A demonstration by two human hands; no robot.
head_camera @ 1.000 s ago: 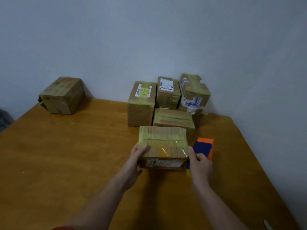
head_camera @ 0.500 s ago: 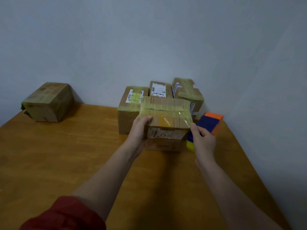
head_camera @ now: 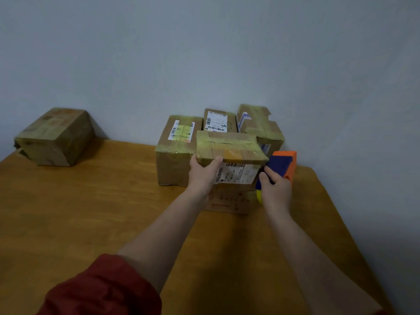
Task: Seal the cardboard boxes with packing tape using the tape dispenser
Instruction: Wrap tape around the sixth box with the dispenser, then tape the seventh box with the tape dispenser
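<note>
At frame centre, a taped box is being gripped by the left hand, thumb at its edge. Beside it, the tape dispenser is being clasped by the right hand, fingers curled.

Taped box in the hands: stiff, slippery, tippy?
Likely stiff: the box shows square edges where the left hand grips its corner. Possibly slick on top, since glossy tape wraps it. Flat, wide faces suggest it won't roll or tip easily.

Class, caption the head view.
Left hand holds taped brown cardboard box above second box; right hand grips blue-and-orange tape dispenser.
</note>
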